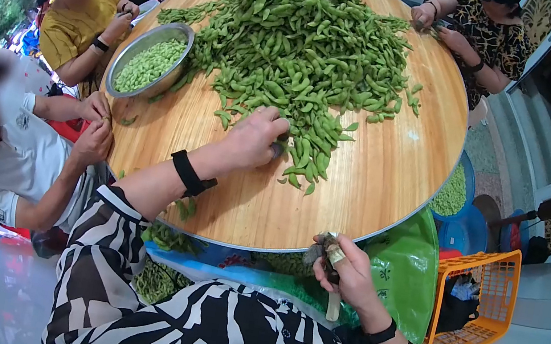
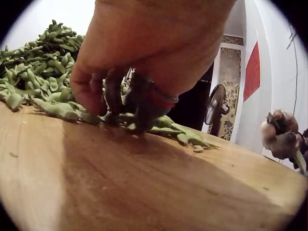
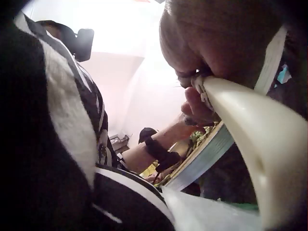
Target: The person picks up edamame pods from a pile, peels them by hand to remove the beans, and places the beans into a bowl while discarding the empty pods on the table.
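Green edamame pods [image 1: 298,43] lie in a large heap on the round wooden table [image 1: 357,208]. My left hand [image 1: 255,140] is at the heap's near edge. In the left wrist view its fingertips point down among pods [image 2: 53,108] close to the tabletop; I cannot tell whether they grip any. A ring with a red band shows on one finger. Off the table's near edge, my right hand [image 1: 352,278] grips a smooth, cream-coloured handle-like piece [image 3: 260,130], whose pale end sticks out below the fist. Its thumb and a finger carry wrappings [image 1: 335,254].
A metal bowl of shelled beans [image 1: 150,65] stands at the table's left. Two people sit on the left, another at the far right. An orange crate [image 1: 472,310], a blue tub of beans [image 1: 454,192] and a green sack [image 1: 409,269] stand right of me.
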{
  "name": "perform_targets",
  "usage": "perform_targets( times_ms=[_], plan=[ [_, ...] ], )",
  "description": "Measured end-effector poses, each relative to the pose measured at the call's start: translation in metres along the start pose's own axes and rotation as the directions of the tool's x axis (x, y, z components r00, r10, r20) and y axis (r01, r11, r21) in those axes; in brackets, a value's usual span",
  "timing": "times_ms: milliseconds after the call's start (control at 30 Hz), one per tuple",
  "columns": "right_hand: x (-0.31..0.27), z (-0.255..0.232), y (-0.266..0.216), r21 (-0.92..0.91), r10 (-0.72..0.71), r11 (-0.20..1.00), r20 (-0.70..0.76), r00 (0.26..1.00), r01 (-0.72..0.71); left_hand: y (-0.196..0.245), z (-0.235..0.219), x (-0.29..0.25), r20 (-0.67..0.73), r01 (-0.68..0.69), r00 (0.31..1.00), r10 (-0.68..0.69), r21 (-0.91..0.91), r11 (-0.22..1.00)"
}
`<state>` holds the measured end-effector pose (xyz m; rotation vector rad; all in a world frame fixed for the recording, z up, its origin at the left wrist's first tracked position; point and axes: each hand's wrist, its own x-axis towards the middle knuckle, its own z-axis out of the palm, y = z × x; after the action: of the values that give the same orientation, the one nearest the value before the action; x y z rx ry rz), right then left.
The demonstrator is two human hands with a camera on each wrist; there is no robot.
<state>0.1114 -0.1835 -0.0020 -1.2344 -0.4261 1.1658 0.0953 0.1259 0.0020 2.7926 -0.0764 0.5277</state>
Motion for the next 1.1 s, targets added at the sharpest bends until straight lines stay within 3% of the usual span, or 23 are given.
perform_targets(
  times_ms=[33,67,100,133,167,233,267,333,433,500,567,700,933,1100],
  plan=[
    [0.002,0.001,-0.001,-0.032,-0.019,0.999,0.008,1.000,0.019,-0.003,-0.001,-0.002,-0.002,0.002,1.000,-0.002,-0.002,1.000],
    [0.003,0.002,-0.002,-0.034,-0.017,0.999,0.008,1.000,0.017,-0.007,-0.002,-0.004,0.067,0.172,0.985,-0.161,-0.213,0.962],
    [0.005,0.003,-0.005,-0.064,-0.066,0.996,-0.007,0.998,0.066,-0.007,-0.004,-0.004,0.168,0.339,0.940,-0.296,-0.400,0.852],
    [0.006,0.005,-0.007,-0.094,-0.115,0.989,-0.021,0.993,0.113,-0.004,-0.005,-0.006,0.168,0.377,0.924,-0.344,-0.561,0.737],
    [0.008,0.008,-0.010,-0.098,-0.112,0.989,-0.024,0.993,0.109,0.000,-0.007,-0.011,0.169,0.377,0.924,-0.344,-0.566,0.733],
    [0.013,0.014,-0.016,-0.052,-0.175,0.984,-0.050,0.983,0.173,0.043,-0.035,-0.014,0.473,0.599,0.774,-0.421,-0.763,0.245],
    [0.015,0.017,-0.019,-0.061,-0.176,0.983,-0.049,0.983,0.173,0.053,-0.037,-0.020,0.475,0.599,0.773,-0.420,-0.765,0.237],
    [0.020,0.026,-0.021,-0.023,-0.187,0.982,-0.060,0.980,0.186,0.070,-0.036,-0.031,0.523,0.589,0.776,-0.353,-0.800,0.110],
    [0.022,0.033,-0.022,0.020,-0.198,0.980,-0.062,0.978,0.200,0.089,-0.029,-0.044,0.521,0.557,0.793,-0.316,-0.830,0.031],
    [0.022,0.035,-0.019,0.106,-0.181,0.977,-0.021,0.983,0.183,0.094,-0.024,-0.050,0.510,0.551,0.800,-0.316,-0.833,0.049],
    [0.023,0.035,-0.013,0.138,-0.180,0.974,-0.014,0.984,0.180,0.098,-0.022,-0.053,0.532,0.534,0.782,-0.324,-0.841,-0.093],
    [0.023,0.037,-0.011,0.216,-0.200,0.957,0.007,0.980,0.194,0.096,-0.011,-0.060,0.487,0.479,0.815,-0.313,-0.871,-0.109],
    [0.022,0.043,-0.012,0.254,-0.216,0.943,-0.022,0.976,0.215,0.097,-0.010,-0.062,0.418,0.433,0.858,-0.298,-0.901,-0.019],
    [0.022,0.042,-0.016,0.181,-0.158,0.969,-0.078,0.984,0.170,0.098,-0.002,-0.065,0.358,0.384,0.883,-0.305,-0.923,0.027]
  ],
)
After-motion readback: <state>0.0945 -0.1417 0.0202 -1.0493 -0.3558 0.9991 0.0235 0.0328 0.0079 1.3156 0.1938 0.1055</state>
